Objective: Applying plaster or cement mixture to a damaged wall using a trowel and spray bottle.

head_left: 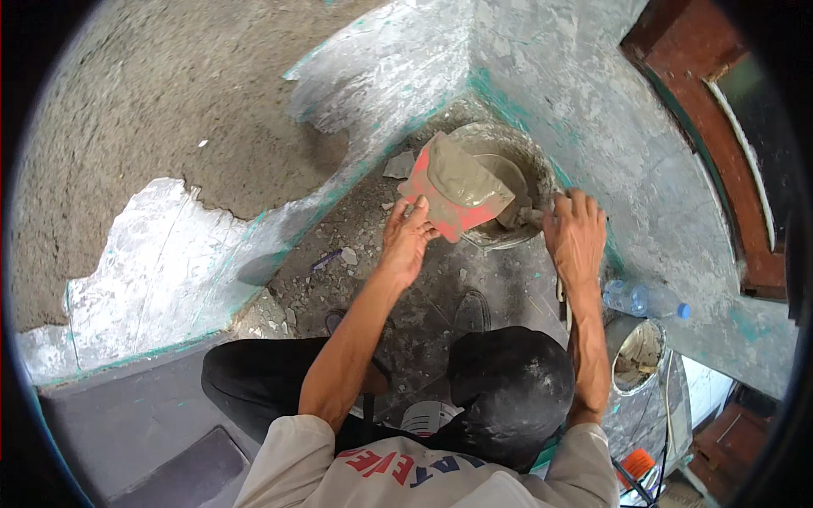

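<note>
My left hand (406, 241) grips the near edge of a red plastic board (456, 219), which carries a smooth heap of wet grey mortar (461, 169) and is tilted over the front-left of a round bucket (500, 135) part full of the same mix. My right hand (576, 229) is closed on the handle of a tool, apparently a trowel (517, 216), whose mortar-coated blade is in the bucket beside the board's right side; its exact shape is hidden by the mix.
Two walls meet behind the bucket, the left one partly rough bare render (169, 102). Rubble (347, 254) litters the floor. At right lie a plastic bottle (631, 299), a second container (635, 356) and a cable (669, 398); a wooden frame (673, 85) is above. My feet are below.
</note>
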`<state>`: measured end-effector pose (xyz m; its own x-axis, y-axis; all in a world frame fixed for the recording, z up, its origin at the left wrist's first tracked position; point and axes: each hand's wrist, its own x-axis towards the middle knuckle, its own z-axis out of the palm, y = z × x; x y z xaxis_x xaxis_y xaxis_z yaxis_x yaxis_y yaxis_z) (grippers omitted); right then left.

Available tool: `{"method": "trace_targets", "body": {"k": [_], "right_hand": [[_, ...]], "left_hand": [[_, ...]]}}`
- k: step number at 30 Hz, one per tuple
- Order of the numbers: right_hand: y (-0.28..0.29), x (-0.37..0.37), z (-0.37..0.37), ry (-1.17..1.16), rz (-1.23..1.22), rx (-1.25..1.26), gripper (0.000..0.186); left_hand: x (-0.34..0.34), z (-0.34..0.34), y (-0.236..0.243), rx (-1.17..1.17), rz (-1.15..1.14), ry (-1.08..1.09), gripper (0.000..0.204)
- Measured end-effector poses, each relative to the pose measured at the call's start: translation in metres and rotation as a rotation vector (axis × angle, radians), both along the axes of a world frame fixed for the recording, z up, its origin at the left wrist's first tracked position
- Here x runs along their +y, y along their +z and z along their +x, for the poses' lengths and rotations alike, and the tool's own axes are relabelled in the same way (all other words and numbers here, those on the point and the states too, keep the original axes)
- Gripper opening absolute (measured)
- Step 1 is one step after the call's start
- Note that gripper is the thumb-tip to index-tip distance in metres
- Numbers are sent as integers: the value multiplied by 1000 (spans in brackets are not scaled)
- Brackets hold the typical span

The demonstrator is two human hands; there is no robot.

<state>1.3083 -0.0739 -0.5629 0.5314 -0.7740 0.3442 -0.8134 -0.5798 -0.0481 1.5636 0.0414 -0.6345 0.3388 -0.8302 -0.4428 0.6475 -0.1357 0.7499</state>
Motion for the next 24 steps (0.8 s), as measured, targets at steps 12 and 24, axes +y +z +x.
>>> {"method": "trace_targets", "body": {"k": [12,24], "right_hand": [[-46,77,88,62,1589,-1655,21],[16,35,123,163,1693,-1666,18]], "left_hand": [[8,-63,36,155,-144,331,24],[78,-63,99,-81,255,236,47]]}}
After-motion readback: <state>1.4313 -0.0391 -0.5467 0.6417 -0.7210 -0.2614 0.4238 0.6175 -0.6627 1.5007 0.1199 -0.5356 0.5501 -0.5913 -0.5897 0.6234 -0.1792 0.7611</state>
